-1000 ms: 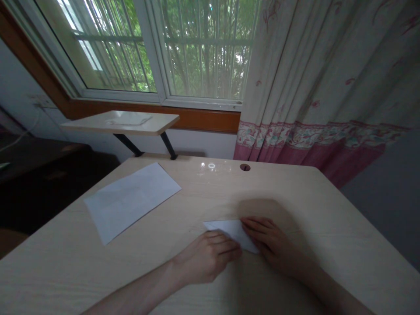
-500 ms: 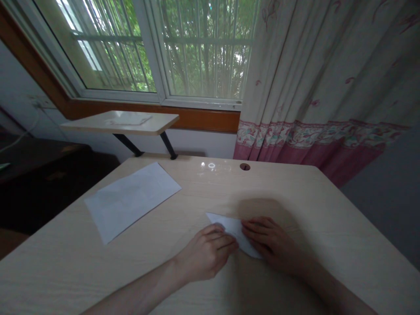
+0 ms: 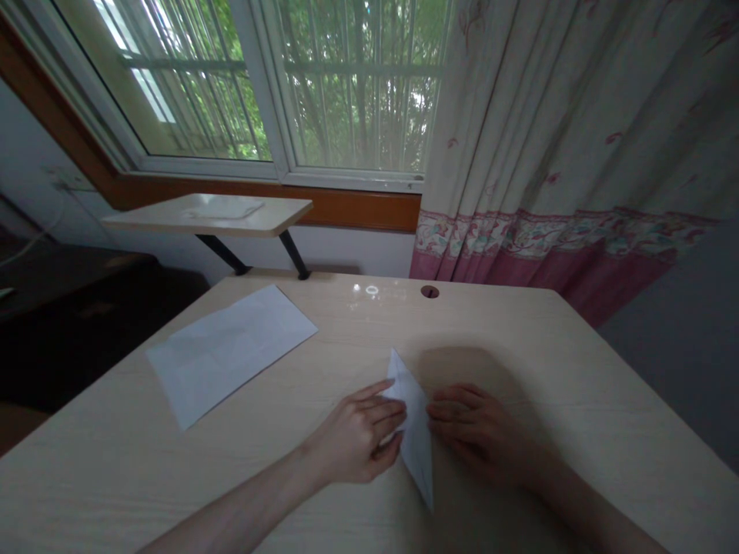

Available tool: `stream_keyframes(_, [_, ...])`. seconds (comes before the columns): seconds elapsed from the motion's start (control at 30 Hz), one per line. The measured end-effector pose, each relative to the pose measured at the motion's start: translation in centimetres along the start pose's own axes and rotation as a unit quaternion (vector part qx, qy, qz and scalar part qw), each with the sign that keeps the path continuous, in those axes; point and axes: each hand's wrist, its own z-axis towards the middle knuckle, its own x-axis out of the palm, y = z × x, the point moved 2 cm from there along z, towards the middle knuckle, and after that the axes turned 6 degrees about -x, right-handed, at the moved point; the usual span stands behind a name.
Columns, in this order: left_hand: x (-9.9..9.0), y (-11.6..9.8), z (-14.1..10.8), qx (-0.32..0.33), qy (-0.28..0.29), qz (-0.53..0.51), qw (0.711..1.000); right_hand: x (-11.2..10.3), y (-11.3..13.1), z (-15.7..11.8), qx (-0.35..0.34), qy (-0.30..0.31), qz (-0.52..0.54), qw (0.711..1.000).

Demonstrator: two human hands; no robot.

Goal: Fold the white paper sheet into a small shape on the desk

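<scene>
A small folded sheet of white paper (image 3: 415, 431), narrow and pointed at both ends, lies between my hands, with one point toward the window and the other toward me. My left hand (image 3: 366, 431) holds it along its left edge, fingertips on top and slightly apart. From the other side, my right hand (image 3: 476, 431) has its fingers close together, their tips at the paper's right edge. The right thumb is mostly hidden in shadow. Farther left, a larger sheet of white paper (image 3: 231, 354) lies flat with faint creases, apart from both hands.
The pale wooden desk (image 3: 277, 500) has a round cable hole (image 3: 430, 292) near its back edge. A raised shelf (image 3: 265, 219) on black supports stands at the back left. Behind the desk are a barred window (image 3: 358, 92) and a patterned curtain (image 3: 554, 185).
The folded paper has turned, so its far point now faces the window and its near point faces me. My left fingers have shifted to its left edge; the larger sheet stays put.
</scene>
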Motion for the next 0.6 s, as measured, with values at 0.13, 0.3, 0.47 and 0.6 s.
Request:
stream_keyframes(0.13, [-0.05,-0.13,0.18,-0.005,0.000,0.009,1.000,-0.46,0.36,0.16,-0.006,0.016,0.022,1.000])
stream_keyframes(0.3, [-0.17,0.13,0.21,-0.030,-0.016,0.044,0.998,-0.33,0.53,0.09,-0.008,0.035,0.042,0.998])
stream_keyframes(0.47, [0.00,0.63,-0.04,-0.036,0.001,0.037,0.999,-0.37,0.85,0.13,-0.006,0.027,0.047,0.999])
stream_keyframes(0.6, [0.04,0.51,0.09,-0.030,0.019,0.010,0.999,0.04,0.96,-0.04,-0.014,0.001,0.035,0.999])
